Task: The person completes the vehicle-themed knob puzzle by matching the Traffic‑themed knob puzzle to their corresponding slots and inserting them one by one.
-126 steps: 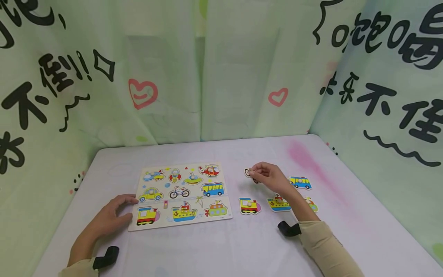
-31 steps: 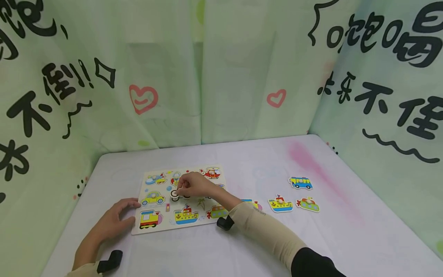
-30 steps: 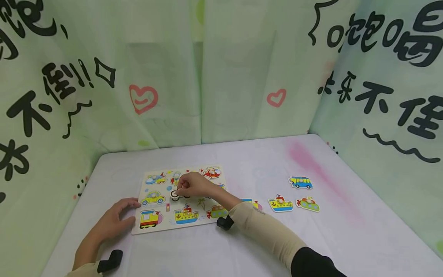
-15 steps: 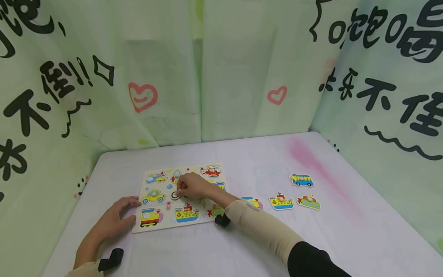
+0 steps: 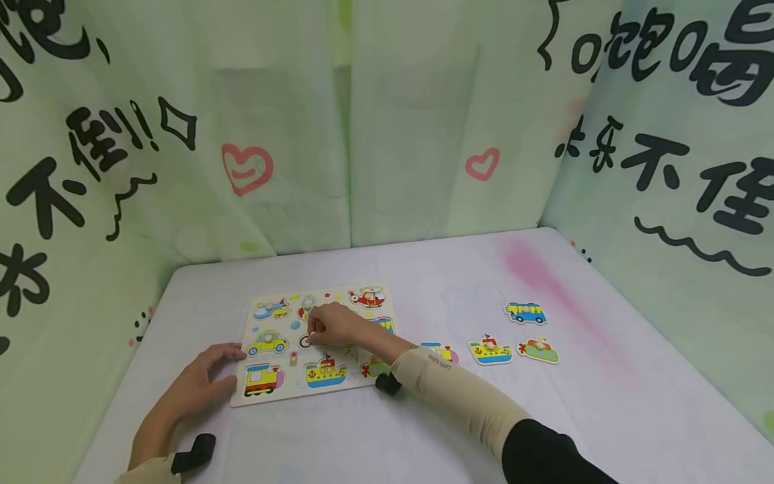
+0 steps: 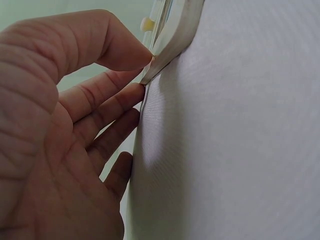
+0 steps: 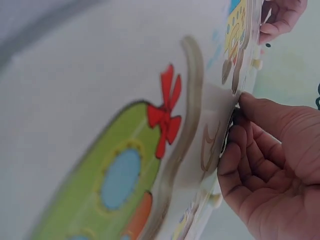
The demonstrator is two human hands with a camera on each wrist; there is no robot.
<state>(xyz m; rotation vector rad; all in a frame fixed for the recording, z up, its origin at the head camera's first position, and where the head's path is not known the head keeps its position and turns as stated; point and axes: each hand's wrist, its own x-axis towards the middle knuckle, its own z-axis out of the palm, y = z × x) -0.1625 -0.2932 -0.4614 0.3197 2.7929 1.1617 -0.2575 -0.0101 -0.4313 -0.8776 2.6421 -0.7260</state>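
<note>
A pale puzzle board [image 5: 296, 392] with printed vehicles lies on the white table. My left hand [image 5: 196, 380] rests at its left edge, thumb and fingertips touching the rim; in the left wrist view the thumb tip meets the rounded corner. Over the middle of the board, my right hand [image 5: 338, 326] pinches a bicycle puzzle piece [image 5: 304, 341] at the bicycle's place. One wheel shows past the fingers; most of the piece is hidden. In the right wrist view the fingertips come right down at the board surface, beyond the green submarine [image 7: 120, 175] recess.
Right of the board lie loose knobbed pieces: a bus [image 5: 525, 314], a ship [image 5: 490, 350], a submarine [image 5: 538, 350] and a train [image 5: 441, 351], partly behind the right forearm. On the board sit a car [image 5: 267, 343] and a helicopter [image 5: 367, 297]. Printed curtains surround the table.
My right hand has carried the bicycle piece leftward from beside the board to the board's middle. Over the last second it shifts only slightly there. The left hand stays at the board's edge.
</note>
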